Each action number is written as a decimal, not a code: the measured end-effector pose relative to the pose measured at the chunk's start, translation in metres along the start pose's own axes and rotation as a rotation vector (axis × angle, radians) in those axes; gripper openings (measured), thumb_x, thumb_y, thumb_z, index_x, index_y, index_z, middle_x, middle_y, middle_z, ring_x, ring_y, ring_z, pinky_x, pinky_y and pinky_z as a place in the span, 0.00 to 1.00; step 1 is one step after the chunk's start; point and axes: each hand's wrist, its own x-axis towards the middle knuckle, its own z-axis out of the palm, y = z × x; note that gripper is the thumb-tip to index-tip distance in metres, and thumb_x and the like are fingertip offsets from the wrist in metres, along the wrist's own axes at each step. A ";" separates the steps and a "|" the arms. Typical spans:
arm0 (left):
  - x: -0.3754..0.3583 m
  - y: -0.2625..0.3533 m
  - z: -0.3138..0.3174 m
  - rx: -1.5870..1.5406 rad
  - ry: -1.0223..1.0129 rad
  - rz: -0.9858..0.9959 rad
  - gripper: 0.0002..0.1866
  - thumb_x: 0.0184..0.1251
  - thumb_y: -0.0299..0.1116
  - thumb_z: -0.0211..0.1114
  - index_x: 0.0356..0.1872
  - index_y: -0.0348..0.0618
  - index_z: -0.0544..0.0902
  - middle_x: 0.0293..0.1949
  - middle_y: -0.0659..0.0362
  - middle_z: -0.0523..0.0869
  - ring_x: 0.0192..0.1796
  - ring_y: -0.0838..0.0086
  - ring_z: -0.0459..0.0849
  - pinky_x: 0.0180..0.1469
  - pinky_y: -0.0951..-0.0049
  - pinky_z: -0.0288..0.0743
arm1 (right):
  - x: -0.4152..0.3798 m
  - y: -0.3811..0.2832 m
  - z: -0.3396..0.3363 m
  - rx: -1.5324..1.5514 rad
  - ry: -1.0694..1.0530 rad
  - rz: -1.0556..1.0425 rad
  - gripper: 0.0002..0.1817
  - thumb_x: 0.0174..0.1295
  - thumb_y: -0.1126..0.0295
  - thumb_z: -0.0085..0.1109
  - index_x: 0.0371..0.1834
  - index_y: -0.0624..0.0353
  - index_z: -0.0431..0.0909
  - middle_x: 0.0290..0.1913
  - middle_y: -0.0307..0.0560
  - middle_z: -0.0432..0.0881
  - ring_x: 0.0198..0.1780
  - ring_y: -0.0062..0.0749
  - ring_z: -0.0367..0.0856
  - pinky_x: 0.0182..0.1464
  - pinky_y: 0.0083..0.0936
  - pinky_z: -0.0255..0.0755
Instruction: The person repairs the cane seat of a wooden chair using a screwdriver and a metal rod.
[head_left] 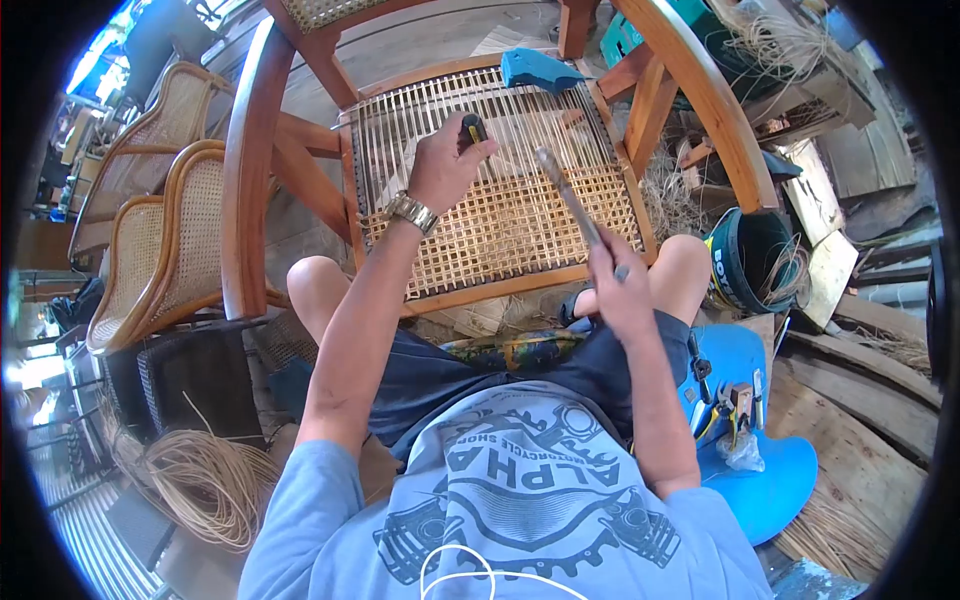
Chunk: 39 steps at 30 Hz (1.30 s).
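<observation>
In front of me stands a wooden armchair whose seat frame (540, 275) carries a cane weave (500, 225). Nearer to me the weave is dense; at the far side it is mainly parallel strands. My left hand (447, 172), wearing a metal watch, is closed around a black-and-yellow tool handle (474, 127) above the left middle of the seat. The lower end of that tool is hidden. My right hand (625, 290) grips a long grey metal bar-like tool (570, 195), which slants up and left over the seat. A blue cloth-like piece (540, 70) lies at the seat's far right corner.
The chair's wooden arms (255, 170) rise on both sides. Cane-backed chairs (165, 240) stand at left, above a coil of cane (205, 490). At right are a dark bucket (750, 260) and a blue plastic seat (780, 480) holding pliers (722, 408) and other tools.
</observation>
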 end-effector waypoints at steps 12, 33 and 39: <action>0.013 0.005 -0.002 0.072 -0.150 0.011 0.19 0.69 0.44 0.74 0.47 0.39 0.82 0.31 0.55 0.90 0.32 0.71 0.88 0.38 0.67 0.80 | 0.043 -0.012 -0.013 0.077 -0.310 0.095 0.18 0.79 0.68 0.56 0.66 0.66 0.79 0.30 0.30 0.73 0.30 0.13 0.68 0.32 0.18 0.63; 0.007 0.000 0.003 0.001 -0.095 -0.044 0.17 0.69 0.45 0.74 0.44 0.42 0.83 0.27 0.57 0.88 0.28 0.75 0.84 0.34 0.69 0.77 | 0.024 -0.017 -0.012 0.166 -0.165 0.133 0.20 0.80 0.66 0.54 0.67 0.66 0.78 0.30 0.32 0.74 0.31 0.13 0.68 0.32 0.16 0.62; 0.004 0.010 0.007 0.059 -0.165 -0.021 0.19 0.69 0.45 0.75 0.46 0.40 0.82 0.28 0.55 0.87 0.28 0.71 0.85 0.35 0.67 0.78 | 0.026 -0.006 -0.025 0.353 -0.008 0.169 0.20 0.80 0.66 0.54 0.68 0.65 0.78 0.29 0.32 0.75 0.27 0.11 0.67 0.28 0.14 0.59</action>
